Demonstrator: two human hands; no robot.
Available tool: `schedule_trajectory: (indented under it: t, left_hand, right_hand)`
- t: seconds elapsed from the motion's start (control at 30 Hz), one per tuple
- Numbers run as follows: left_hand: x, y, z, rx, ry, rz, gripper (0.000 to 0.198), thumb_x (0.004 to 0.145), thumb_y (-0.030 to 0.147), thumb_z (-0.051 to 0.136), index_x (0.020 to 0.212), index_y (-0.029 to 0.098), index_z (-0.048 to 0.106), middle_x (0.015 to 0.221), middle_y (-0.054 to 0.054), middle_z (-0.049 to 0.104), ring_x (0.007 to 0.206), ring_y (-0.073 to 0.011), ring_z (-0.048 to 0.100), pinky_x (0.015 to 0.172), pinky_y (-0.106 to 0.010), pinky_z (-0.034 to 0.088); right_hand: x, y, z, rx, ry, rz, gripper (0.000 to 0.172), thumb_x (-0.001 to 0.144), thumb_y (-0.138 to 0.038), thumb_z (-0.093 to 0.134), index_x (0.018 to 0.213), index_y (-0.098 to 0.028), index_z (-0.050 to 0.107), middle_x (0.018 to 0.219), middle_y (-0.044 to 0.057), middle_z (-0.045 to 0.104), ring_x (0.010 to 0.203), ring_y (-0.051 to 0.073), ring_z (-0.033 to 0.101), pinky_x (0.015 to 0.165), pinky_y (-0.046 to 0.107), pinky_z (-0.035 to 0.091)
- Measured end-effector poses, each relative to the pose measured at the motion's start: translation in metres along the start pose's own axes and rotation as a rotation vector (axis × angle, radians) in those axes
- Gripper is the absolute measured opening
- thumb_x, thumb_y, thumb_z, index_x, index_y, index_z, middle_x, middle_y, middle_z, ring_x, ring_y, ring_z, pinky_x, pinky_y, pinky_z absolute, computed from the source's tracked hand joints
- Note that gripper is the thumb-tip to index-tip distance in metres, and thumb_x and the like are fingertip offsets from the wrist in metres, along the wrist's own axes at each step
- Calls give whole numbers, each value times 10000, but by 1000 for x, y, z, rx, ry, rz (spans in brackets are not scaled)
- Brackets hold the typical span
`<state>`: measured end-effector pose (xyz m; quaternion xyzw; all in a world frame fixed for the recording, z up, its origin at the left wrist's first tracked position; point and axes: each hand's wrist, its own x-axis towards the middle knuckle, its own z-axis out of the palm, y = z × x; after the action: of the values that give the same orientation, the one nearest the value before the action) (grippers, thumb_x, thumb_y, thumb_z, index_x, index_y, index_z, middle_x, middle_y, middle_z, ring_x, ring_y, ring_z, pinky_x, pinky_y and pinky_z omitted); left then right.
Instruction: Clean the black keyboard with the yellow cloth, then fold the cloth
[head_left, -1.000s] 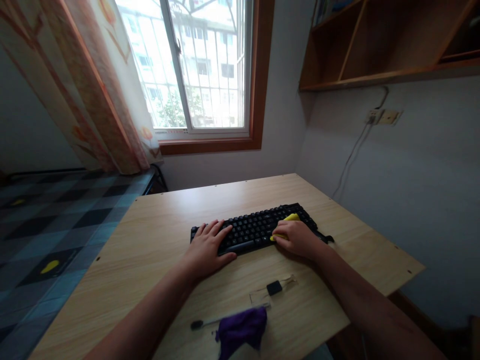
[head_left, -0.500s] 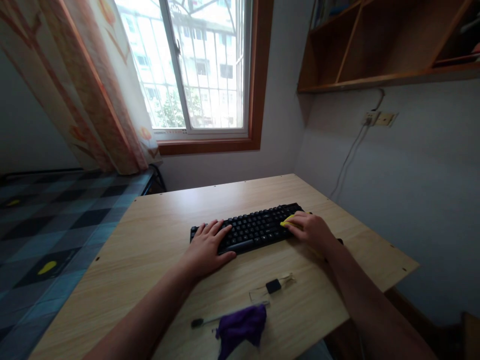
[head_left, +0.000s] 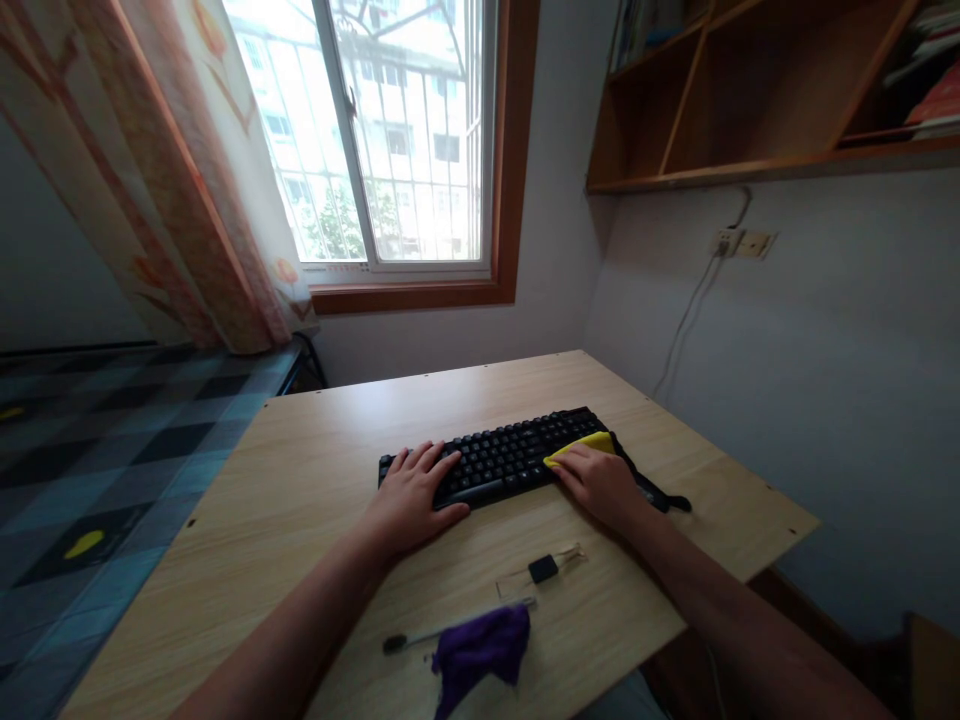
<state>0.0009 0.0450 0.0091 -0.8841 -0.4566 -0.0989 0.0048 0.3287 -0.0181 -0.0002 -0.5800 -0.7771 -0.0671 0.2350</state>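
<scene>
A black keyboard (head_left: 502,455) lies at a slant on the light wooden table. My left hand (head_left: 412,495) rests with fingers spread over its left end, the thumb along the front edge. In my right hand (head_left: 600,485) is a yellow cloth (head_left: 596,442), pressed against the keys near the keyboard's right end. Part of the cloth is hidden under the palm. Just right of that hand a black strap-like thing (head_left: 660,495) lies on the table; its kind is unclear.
Nearer to me on the table (head_left: 322,440) lie a purple cloth (head_left: 484,645), a toothbrush (head_left: 405,642) partly under it, and a small black block with thin wires (head_left: 543,569). A checked bed (head_left: 172,440) stands left. Wall shelves (head_left: 750,170) hang at the right.
My right hand has moved left and slightly toward me over the keys with the yellow cloth, uncovering more of the black strap-like thing. My left hand stays on the keyboard. The view has shifted slightly.
</scene>
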Motion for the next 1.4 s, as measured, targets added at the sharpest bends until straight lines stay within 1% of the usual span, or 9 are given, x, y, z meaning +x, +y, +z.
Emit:
schedule_trajectory:
  t: [0.13, 0.27, 0.5, 0.6, 0.73, 0.8, 0.9, 1.1, 1.4]
  left_hand:
    - [0, 0, 1, -12, 16, 0, 805, 836, 676, 639, 1518, 276, 486, 1624, -95, 394, 1497, -375, 332, 1241, -584, 222]
    - [-1, 0, 0, -10, 5, 0, 809, 841, 677, 630, 1521, 266, 482, 1628, -102, 385, 1502, -375, 323, 1242, -585, 218]
    - [0, 0, -2, -5, -6, -2, 806, 841, 671, 632, 1521, 265, 482, 1625, -104, 390, 1505, -368, 320, 1242, -579, 218]
    - [0, -1, -2, 2, -6, -2, 808, 841, 677, 628, 1522, 270, 480, 1624, -104, 392, 1508, -362, 317, 1243, -577, 217]
    - [1, -3, -1, 11, -4, 10, 806, 845, 684, 618, 1522, 268, 481, 1623, -107, 393, 1508, -356, 318, 1240, -578, 222]
    - [1, -3, -1, 13, -1, 13, 807, 845, 684, 618, 1522, 268, 481, 1624, -108, 391, 1506, -359, 322, 1236, -582, 228]
    - [1, -2, -3, 4, 6, 7, 806, 836, 680, 634, 1514, 269, 492, 1617, -110, 403, 1495, -368, 342, 1230, -586, 245]
    - [0, 1, -3, -3, 24, 8, 803, 828, 676, 647, 1509, 277, 498, 1616, -100, 406, 1484, -371, 360, 1230, -578, 250]
    - [0, -3, 1, -10, 41, 28, 811, 825, 680, 645, 1510, 271, 497, 1616, -107, 405, 1478, -375, 366, 1227, -582, 236]
  right_hand:
    - [-2, -1, 6, 43, -51, -4, 231, 988, -293, 572, 1135, -248, 744, 1097, 49, 741, 926, 196, 700, 794, 295, 506]
    - [-2, -1, 7, 90, -54, -27, 225, 992, -273, 563, 1100, -260, 760, 1089, 36, 742, 930, 181, 701, 809, 284, 504]
    - [-7, -5, 1, -79, -18, 80, 189, 965, -259, 597, 1028, -251, 776, 1038, 45, 750, 857, 194, 697, 712, 291, 479]
    - [-10, 2, -4, -89, 57, 66, 195, 970, -249, 593, 1051, -250, 770, 1026, 42, 751, 853, 195, 696, 716, 294, 484]
    - [-13, 19, -11, -98, 250, 57, 220, 989, -253, 567, 1104, -234, 754, 1038, 55, 747, 882, 202, 695, 730, 298, 496]
    - [-14, 23, -13, -104, 280, 44, 228, 995, -254, 556, 1106, -223, 753, 1028, 64, 746, 882, 205, 694, 729, 300, 500]
    - [-15, 17, -9, -81, 241, -13, 231, 991, -233, 553, 1101, -216, 756, 985, 68, 746, 852, 200, 689, 741, 301, 504]
    - [-10, -12, 5, 35, 110, -174, 198, 987, -253, 579, 1066, -238, 760, 925, 41, 731, 805, 162, 667, 725, 266, 468]
    - [15, -45, 16, -60, -24, -456, 268, 1044, -317, 498, 922, -223, 718, 784, 20, 662, 714, 137, 562, 617, 266, 323]
